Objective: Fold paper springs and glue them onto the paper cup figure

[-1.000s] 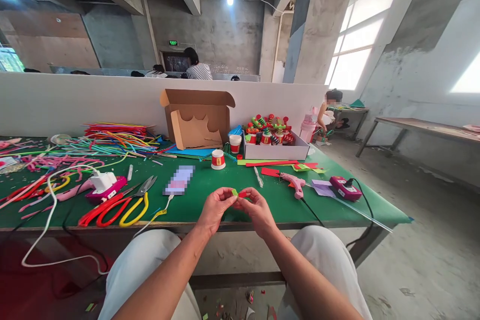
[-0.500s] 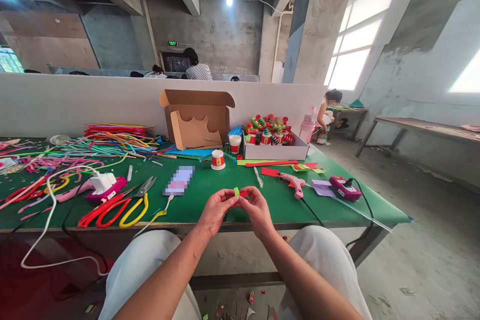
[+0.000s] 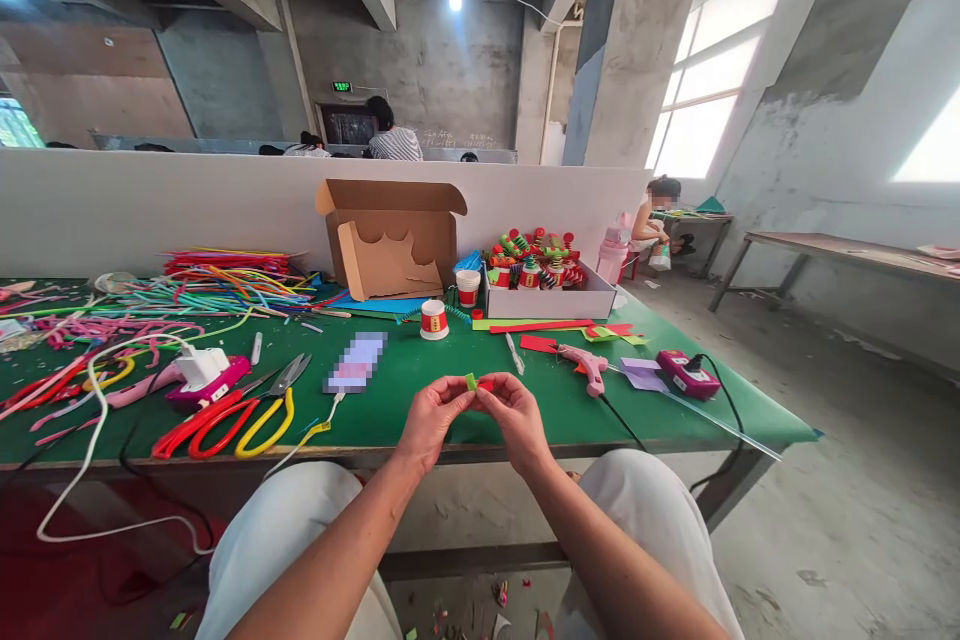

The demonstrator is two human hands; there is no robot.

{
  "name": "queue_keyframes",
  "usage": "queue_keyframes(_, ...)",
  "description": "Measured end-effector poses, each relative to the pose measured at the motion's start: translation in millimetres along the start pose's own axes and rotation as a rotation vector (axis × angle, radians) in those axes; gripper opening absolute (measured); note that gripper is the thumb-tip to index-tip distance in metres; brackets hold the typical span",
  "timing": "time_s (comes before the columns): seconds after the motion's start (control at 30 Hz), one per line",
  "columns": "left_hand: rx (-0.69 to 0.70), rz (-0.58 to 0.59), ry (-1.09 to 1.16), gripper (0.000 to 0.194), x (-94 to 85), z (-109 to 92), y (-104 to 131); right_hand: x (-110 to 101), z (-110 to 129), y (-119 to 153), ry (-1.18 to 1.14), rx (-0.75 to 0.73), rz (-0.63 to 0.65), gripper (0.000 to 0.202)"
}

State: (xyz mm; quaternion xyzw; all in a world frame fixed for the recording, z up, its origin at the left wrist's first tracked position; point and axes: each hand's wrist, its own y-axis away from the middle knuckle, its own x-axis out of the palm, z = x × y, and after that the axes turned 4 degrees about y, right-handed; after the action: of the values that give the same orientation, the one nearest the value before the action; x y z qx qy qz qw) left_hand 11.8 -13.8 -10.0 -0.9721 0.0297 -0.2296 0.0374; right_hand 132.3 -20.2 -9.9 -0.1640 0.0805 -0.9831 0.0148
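Note:
Both my hands meet over the front edge of the green table, fingertips pinched close together. A small light-green paper piece (image 3: 471,382) shows at the fingertips of my left hand (image 3: 435,417). My right hand (image 3: 516,417) pinches a small red paper piece (image 3: 486,386) beside it. The two pieces touch or nearly touch; my fingers cover most of them. Beyond my hands stands a small white cup with a red band (image 3: 434,320). A pink glue gun (image 3: 589,368) lies to the right, near red paper strips (image 3: 538,344) and a white pen (image 3: 515,354).
Red- and yellow-handled scissors (image 3: 274,410), a blurred phone (image 3: 355,363) with its cable and a pink power block (image 3: 206,382) lie left. Behind are colourful pipe cleaners (image 3: 217,285), an open cardboard box (image 3: 397,245) and a white box of decorated cups (image 3: 551,304). Another power block (image 3: 688,375) sits right.
My hands stay almost still, fingers shifting slightly on the paper pieces. The view has drifted a little. In the background at right, a seated person has moved their arms.

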Motion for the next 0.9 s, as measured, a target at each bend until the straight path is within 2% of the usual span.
queue_keyframes(0.3,0.025,-0.034,-0.03,0.029,-2.4,4.2,-2.2,0.2,-5.0,0.4,0.078,0.007,-0.062,0.026)
queue_keyframes(0.9,-0.032,-0.065,0.027,0.033,-4.1,3.2,-2.1,1.7,-0.1,0.0,0.11,-0.015,-0.038,0.018)
